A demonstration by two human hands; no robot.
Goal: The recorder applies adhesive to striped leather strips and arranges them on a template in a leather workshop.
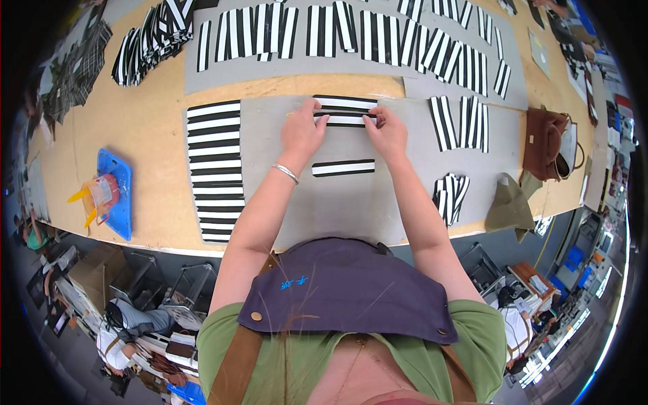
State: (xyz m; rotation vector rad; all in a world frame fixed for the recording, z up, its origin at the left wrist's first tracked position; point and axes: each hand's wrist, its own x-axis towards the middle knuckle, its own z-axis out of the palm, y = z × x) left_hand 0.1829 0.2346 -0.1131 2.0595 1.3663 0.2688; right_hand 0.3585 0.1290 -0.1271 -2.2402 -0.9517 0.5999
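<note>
Both ends of one black-and-white strip (346, 120) are pinched in my hands, which hold it level over the grey board (283, 202). My left hand (304, 129) grips its left end and wears a ring. At the right end are the thumb and fingers of my right hand (387, 130). Just beyond lies another striped strip (345, 103), its ends close to my fingertips. Nearer to me, a single strip (343, 167) rests flat between my forearms. To the left, a column of several strips (215, 172) lies in close rows.
Loose strips (459, 124) and a small pile (449, 198) lie right, near a brown leather bag (547, 144) and olive piece (509, 205). A blue tray (115, 195) with a tub (101, 195) stands left. More strips (321, 31) and a heap (152, 43) lie across the table.
</note>
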